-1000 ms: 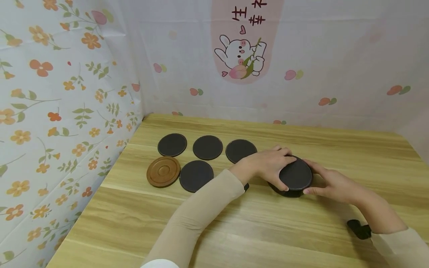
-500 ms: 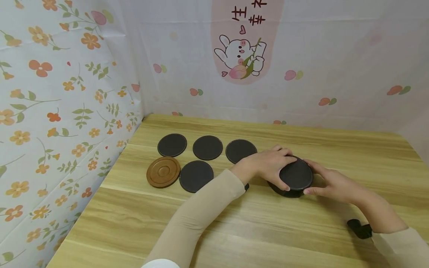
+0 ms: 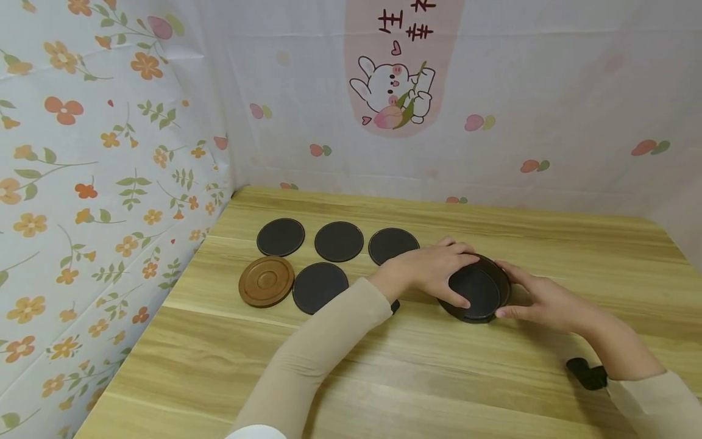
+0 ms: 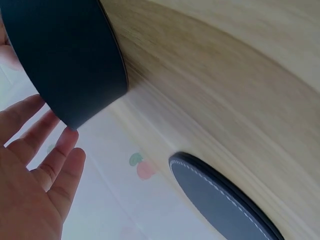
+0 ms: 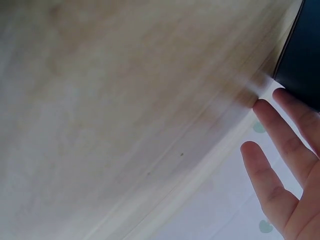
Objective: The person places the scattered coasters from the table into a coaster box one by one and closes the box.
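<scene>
A round black coaster holder (image 3: 500, 286) stands on the table between both hands in the head view. A flat black disc, seemingly a coaster (image 3: 476, 289), lies low inside its wall. My left hand (image 3: 430, 268) spreads over the holder's left side, thumb at the front rim and index finger at the back rim. In the left wrist view its fingers (image 4: 70, 142) reach the holder's smooth outer wall (image 4: 70, 55) and are fairly straight. My right hand (image 3: 548, 302) grips the holder's right side between thumb and fingers; the right wrist view shows its other fingers (image 5: 280, 135) spread beside the wall.
To the left lie several black round coasters (image 3: 281, 236) with stitched edges, in two rows. A brown wooden disc (image 3: 266, 280) with grooved rings sits at the front left. Flower-patterned cloth (image 3: 131, 183) stands along the left, and a rabbit-printed cloth (image 3: 301, 73) behind the table.
The black coaster that was level with the holder's rim under my left hand has dropped inside, so the inner wall now shows. My left hand has shifted slightly left; my right hand stays put.
</scene>
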`<state>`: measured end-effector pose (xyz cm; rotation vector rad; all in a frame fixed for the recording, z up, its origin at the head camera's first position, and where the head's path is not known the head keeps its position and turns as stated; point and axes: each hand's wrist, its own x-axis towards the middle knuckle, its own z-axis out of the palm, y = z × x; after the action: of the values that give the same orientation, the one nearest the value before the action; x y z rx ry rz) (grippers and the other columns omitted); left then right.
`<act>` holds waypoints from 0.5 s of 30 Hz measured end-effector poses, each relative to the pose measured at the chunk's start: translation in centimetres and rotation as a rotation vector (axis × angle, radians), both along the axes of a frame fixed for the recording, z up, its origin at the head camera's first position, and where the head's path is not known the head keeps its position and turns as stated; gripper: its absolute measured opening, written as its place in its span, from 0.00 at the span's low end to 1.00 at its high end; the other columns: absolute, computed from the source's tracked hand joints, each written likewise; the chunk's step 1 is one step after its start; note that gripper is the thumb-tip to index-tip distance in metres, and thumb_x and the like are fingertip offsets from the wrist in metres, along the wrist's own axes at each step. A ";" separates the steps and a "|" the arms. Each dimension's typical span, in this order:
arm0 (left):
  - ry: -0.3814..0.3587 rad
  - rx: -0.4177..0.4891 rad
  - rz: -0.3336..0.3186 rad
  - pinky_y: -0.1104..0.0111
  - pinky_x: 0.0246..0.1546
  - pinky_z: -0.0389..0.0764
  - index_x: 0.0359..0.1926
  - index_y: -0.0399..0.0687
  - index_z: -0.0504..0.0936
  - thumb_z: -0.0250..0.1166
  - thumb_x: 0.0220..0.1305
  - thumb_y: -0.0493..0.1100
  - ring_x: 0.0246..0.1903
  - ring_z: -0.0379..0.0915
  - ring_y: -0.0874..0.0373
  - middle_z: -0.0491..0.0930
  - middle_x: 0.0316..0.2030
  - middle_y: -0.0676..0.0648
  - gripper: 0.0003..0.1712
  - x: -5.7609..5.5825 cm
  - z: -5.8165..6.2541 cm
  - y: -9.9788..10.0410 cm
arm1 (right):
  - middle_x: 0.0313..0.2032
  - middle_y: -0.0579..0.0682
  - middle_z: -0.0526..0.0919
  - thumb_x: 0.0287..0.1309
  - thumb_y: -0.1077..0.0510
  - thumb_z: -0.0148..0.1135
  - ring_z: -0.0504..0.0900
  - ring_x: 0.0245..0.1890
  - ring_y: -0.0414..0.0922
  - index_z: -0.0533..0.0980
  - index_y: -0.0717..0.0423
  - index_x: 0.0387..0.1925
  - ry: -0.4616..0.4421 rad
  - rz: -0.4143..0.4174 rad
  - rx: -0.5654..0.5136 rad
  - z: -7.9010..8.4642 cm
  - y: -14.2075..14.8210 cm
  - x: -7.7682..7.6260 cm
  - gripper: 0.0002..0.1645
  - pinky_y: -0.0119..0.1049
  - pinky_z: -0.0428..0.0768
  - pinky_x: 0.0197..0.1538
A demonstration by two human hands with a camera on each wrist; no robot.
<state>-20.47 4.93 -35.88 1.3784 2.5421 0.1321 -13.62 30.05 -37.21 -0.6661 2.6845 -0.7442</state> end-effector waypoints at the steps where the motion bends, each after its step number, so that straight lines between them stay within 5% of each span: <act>1: 0.001 0.006 0.000 0.70 0.68 0.64 0.78 0.55 0.56 0.61 0.60 0.71 0.73 0.49 0.58 0.54 0.75 0.55 0.52 0.0 0.0 -0.2 | 0.64 0.74 0.70 0.58 0.44 0.69 0.69 0.63 0.72 0.48 0.68 0.76 -0.001 -0.002 0.003 0.0 0.0 0.0 0.59 0.72 0.67 0.56; 15: -0.014 0.114 0.085 0.59 0.70 0.65 0.77 0.50 0.57 0.63 0.64 0.64 0.76 0.49 0.51 0.57 0.76 0.48 0.48 -1.1 0.9 -4.8 | 0.64 0.74 0.70 0.57 0.44 0.70 0.67 0.64 0.73 0.47 0.67 0.76 -0.006 -0.001 -0.020 -0.2 0.1 0.0 0.60 0.72 0.65 0.57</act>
<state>-21.53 0.11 -34.94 1.3039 2.6188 0.3056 -13.65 30.11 -37.37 -0.6664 2.6760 -0.7723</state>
